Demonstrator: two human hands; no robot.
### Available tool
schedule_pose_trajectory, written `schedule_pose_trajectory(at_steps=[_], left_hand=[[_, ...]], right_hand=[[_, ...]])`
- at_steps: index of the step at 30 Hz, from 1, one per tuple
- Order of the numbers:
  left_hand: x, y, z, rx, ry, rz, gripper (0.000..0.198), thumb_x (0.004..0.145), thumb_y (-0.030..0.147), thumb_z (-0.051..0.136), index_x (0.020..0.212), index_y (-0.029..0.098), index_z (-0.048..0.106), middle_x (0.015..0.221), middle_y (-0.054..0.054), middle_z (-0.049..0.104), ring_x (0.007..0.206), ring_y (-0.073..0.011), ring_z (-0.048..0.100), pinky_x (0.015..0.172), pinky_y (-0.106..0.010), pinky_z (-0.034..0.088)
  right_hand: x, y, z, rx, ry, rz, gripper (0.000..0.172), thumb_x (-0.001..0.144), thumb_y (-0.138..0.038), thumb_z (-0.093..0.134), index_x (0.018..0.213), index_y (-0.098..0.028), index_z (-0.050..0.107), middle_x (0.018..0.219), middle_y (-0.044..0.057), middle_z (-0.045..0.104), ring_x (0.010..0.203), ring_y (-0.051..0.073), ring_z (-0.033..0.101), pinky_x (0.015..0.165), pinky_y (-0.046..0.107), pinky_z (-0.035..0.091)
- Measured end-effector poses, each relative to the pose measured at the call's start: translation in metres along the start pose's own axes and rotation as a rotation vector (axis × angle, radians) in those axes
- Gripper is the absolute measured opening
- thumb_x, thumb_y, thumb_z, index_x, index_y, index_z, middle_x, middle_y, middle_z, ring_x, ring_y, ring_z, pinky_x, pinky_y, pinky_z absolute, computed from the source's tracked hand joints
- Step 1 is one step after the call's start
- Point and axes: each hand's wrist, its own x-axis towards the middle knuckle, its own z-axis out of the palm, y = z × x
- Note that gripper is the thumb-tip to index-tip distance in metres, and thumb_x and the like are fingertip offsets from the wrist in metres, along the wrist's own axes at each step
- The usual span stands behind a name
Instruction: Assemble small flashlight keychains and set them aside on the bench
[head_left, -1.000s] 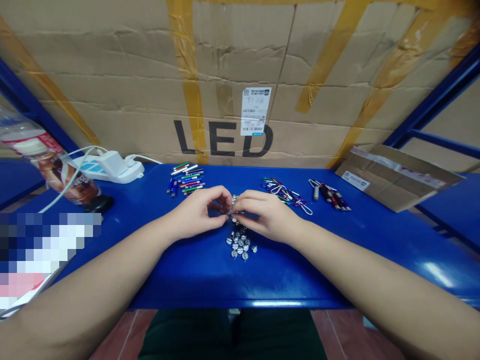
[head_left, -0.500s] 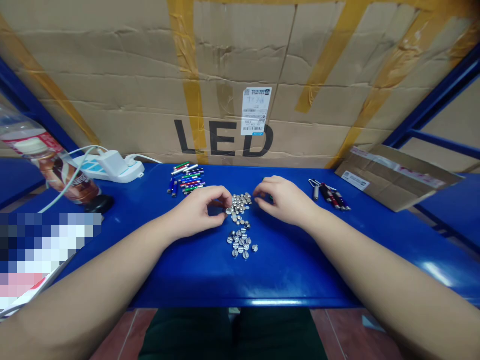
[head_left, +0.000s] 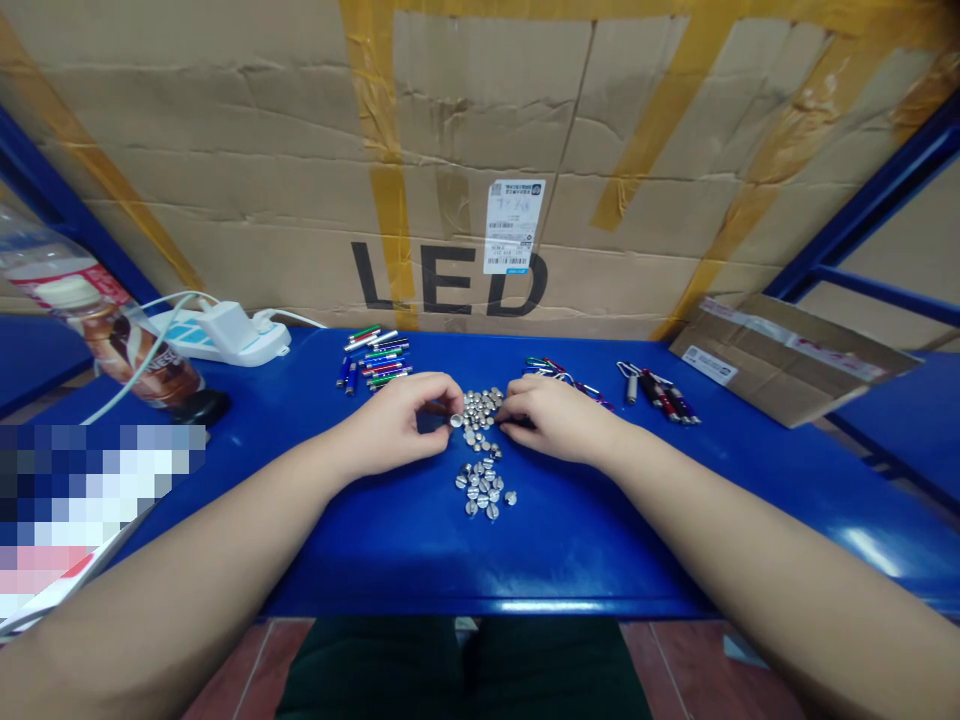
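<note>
My left hand [head_left: 401, 425] is curled in a pinch, holding a small silver cap [head_left: 455, 421] at its fingertips. My right hand [head_left: 555, 418] lies on the blue table [head_left: 420, 550] with its fingers bent, their tips at the right edge of a heap of small silver button-like pieces [head_left: 480, 405]. A second group of silver caps [head_left: 484, 490] lies just nearer to me. Coloured carabiner clips [head_left: 559, 372] lie behind my right hand.
Small coloured tubes [head_left: 375, 360] lie at the back left, dark little torches [head_left: 664, 390] at the back right. A white power strip [head_left: 217, 335], a drink bottle [head_left: 112, 330], a flat cardboard box [head_left: 787, 355] and a big cardboard sheet [head_left: 480, 160] stand around.
My hands were pinched together over the silver pieces. The right hand swung out to the right, then came back to the heap's right edge. The left hand kept its pinch.
</note>
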Motion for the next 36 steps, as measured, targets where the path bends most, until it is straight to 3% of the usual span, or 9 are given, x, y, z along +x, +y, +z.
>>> schedule_pose_trajectory(at_steps=[7, 11, 14, 18, 22, 26, 32, 36], left_hand=[[-0.002, 0.000, -0.002, 0.015, -0.001, -0.001, 0.016, 0.078, 0.008, 0.060, 0.090, 0.019, 0.062, 0.094, -0.001, 0.066, 0.090, -0.0161, 0.065, 0.086, -0.031, 0.061], [-0.002, 0.001, -0.003, 0.014, -0.022, -0.014, 0.017, 0.078, 0.008, 0.060, 0.091, 0.019, 0.062, 0.095, -0.001, 0.067, 0.090, -0.0160, 0.065, 0.087, -0.031, 0.060], [-0.001, 0.001, -0.002, 0.003, -0.049, -0.021, 0.018, 0.079, 0.008, 0.060, 0.092, 0.019, 0.062, 0.096, -0.002, 0.067, 0.091, -0.0159, 0.066, 0.088, -0.031, 0.060], [-0.001, 0.001, 0.001, 0.004, -0.072, -0.019, 0.016, 0.079, 0.008, 0.060, 0.091, 0.019, 0.062, 0.095, -0.002, 0.067, 0.089, -0.0157, 0.065, 0.086, -0.030, 0.060], [-0.001, 0.001, 0.002, 0.016, -0.074, -0.015, 0.015, 0.080, 0.009, 0.060, 0.091, 0.019, 0.062, 0.096, -0.002, 0.067, 0.091, -0.0157, 0.065, 0.086, -0.030, 0.059], [-0.001, 0.000, 0.002, 0.011, -0.067, -0.011, 0.014, 0.080, 0.011, 0.060, 0.092, 0.019, 0.062, 0.096, -0.002, 0.067, 0.091, -0.0161, 0.066, 0.087, -0.031, 0.060], [-0.001, 0.002, 0.002, -0.003, -0.062, -0.014, 0.015, 0.080, 0.010, 0.061, 0.091, 0.019, 0.063, 0.096, -0.002, 0.068, 0.091, -0.0166, 0.066, 0.087, -0.032, 0.060], [-0.002, 0.003, 0.003, -0.027, -0.056, -0.005, 0.015, 0.080, 0.009, 0.062, 0.091, 0.019, 0.062, 0.096, -0.001, 0.068, 0.091, -0.0162, 0.066, 0.087, -0.032, 0.059]], right_hand=[[-0.027, -0.028, -0.027, 0.111, -0.259, 0.055, 0.016, 0.095, -0.021, 0.065, 0.100, -0.019, 0.080, 0.099, 0.009, 0.073, 0.095, 0.025, 0.068, 0.088, 0.037, 0.052], [-0.061, -0.051, -0.032, 0.162, -0.266, 0.129, 0.022, 0.098, -0.027, 0.064, 0.114, -0.024, 0.079, 0.103, 0.008, 0.072, 0.096, 0.025, 0.069, 0.088, 0.038, 0.053], [-0.092, -0.070, -0.025, 0.290, -0.195, 0.144, 0.029, 0.099, -0.040, 0.065, 0.123, -0.027, 0.075, 0.106, 0.007, 0.069, 0.092, 0.022, 0.067, 0.084, 0.035, 0.053], [-0.122, -0.093, -0.005, 0.352, -0.031, 0.117, 0.041, 0.087, -0.045, 0.080, 0.123, -0.025, 0.073, 0.106, 0.008, 0.066, 0.095, 0.024, 0.064, 0.084, 0.035, 0.051], [-0.136, -0.103, 0.016, 0.348, 0.172, 0.074, 0.009, 0.098, -0.021, 0.067, 0.105, -0.024, 0.071, 0.099, 0.005, 0.065, 0.087, 0.018, 0.059, 0.080, 0.033, 0.045], [-0.140, -0.105, 0.023, 0.349, 0.273, 0.051, 0.015, 0.100, -0.013, 0.060, 0.088, -0.020, 0.064, 0.090, 0.004, 0.063, 0.082, 0.016, 0.054, 0.077, 0.031, 0.042], [-0.132, -0.100, 0.010, 0.469, 0.236, 0.038, 0.013, 0.099, -0.012, 0.060, 0.092, -0.022, 0.065, 0.091, 0.003, 0.067, 0.082, 0.015, 0.059, 0.077, 0.030, 0.046], [-0.106, -0.088, -0.010, 0.550, 0.283, -0.036, 0.011, 0.099, -0.012, 0.062, 0.095, -0.021, 0.068, 0.088, 0.003, 0.071, 0.082, 0.014, 0.064, 0.077, 0.027, 0.050]])
